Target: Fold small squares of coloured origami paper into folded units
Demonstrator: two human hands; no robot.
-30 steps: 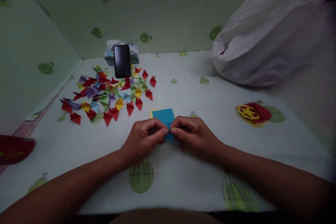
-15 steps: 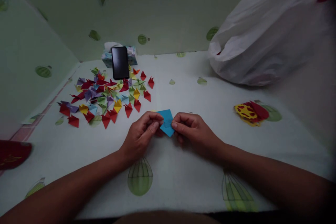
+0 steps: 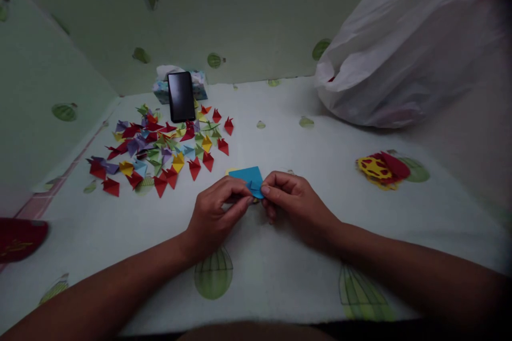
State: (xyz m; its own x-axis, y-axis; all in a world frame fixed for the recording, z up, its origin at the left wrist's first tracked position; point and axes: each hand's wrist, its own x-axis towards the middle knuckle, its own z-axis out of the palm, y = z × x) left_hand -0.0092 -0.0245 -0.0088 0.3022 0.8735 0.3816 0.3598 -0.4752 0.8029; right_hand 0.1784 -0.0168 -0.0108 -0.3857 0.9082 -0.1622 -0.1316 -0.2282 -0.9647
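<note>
A small sheet of blue paper point(image 3: 248, 175), partly folded, is between my hands above the middle of the table. My left hand point(image 3: 220, 202) is closed on its lower left edge, thumb and forefinger pinched together. At the right corner, my right hand point(image 3: 294, 200) pinches the paper between thumb and forefinger. A bit of yellow shows behind the blue sheet's left side; what it belongs to is mostly hidden. To the left lie many folded paper cranes point(image 3: 160, 146) in red, purple, green, yellow and blue.
Behind the cranes a black phone point(image 3: 181, 97) leans on a tissue box point(image 3: 200, 85). A white plastic bag point(image 3: 384, 64) stands at the back right. Yellow and red paper cut-outs point(image 3: 376, 168) lie to the right. A dark red object point(image 3: 22, 238) is at the left edge.
The lower corner of the blue paper, which pointed down before, is now turned up or covered by my fingers. My left fingers have moved right along the lower edge.
</note>
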